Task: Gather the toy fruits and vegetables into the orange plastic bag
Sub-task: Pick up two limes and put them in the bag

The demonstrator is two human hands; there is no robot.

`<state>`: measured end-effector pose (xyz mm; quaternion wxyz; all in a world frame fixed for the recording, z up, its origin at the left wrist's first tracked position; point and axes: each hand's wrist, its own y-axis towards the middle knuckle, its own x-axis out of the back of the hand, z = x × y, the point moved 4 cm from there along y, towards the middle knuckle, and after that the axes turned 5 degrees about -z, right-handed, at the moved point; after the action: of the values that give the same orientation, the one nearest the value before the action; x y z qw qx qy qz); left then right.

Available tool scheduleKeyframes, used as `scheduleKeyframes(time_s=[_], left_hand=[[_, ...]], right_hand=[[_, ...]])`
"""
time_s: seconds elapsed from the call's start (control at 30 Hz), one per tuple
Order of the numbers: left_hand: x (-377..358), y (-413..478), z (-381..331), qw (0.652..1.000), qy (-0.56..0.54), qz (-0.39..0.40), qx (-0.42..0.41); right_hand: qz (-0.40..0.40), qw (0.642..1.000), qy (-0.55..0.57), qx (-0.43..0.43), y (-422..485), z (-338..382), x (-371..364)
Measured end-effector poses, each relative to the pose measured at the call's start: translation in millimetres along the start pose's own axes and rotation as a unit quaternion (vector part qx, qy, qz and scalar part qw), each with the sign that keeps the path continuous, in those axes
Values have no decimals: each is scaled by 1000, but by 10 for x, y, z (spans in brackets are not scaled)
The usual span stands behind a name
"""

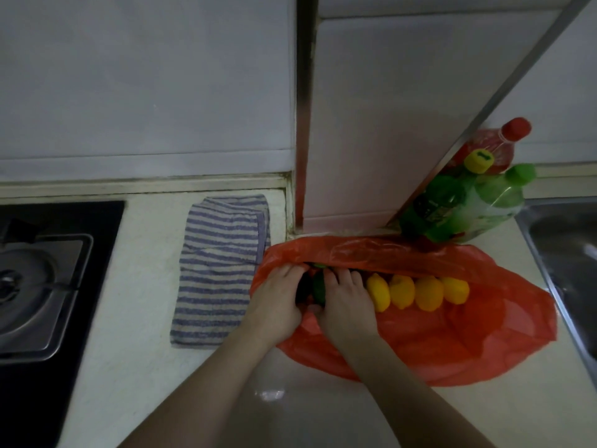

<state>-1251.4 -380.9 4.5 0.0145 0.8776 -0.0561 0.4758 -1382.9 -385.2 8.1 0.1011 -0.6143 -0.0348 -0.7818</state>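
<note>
1. The left hand (277,302) and right hand (347,307) lay side by side, palms down, at the mouth of the orange plastic bag (452,344), with both forearms reaching in from the lower edge.
2. The left fingers (290,273) curled under the bag's upper lip with their tips hidden. The right fingers (345,279) bent over the contents. Whether either hand gripped anything could not be told.
3. Between the two hands, one green toy (318,287) showed as a narrow strip. Something dark beside it was too dim to name.
4. Just right of the right fingers, four yellow toy fruits (401,291) sat in a touching row inside the bag.
5. Left of the left fingers, one striped cloth (219,270) lay on the counter (145,318). Further left was a stove (42,286), cut off by the frame.
6. Beyond the bag, up and right of the fingers, stood three bottles (494,202). A sink (568,253) was cut off at the far right.
</note>
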Motion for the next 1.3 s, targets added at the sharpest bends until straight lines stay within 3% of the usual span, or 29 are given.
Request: scheduleKeyframes(time_s=[0.4,0.8,1.3], left_hand=[[400,-188,-446,998,43,-34,-3],[889,-381,-931,987,136,-85,-14],[1528,-884,-1413,980,104,-117,-121]], right_hand=[[5,999,-14,32,-239,-87,497],[-59,996,-18,60,-435,-371,1358],[-158,984,-58,-54,-1440,-274,2252]])
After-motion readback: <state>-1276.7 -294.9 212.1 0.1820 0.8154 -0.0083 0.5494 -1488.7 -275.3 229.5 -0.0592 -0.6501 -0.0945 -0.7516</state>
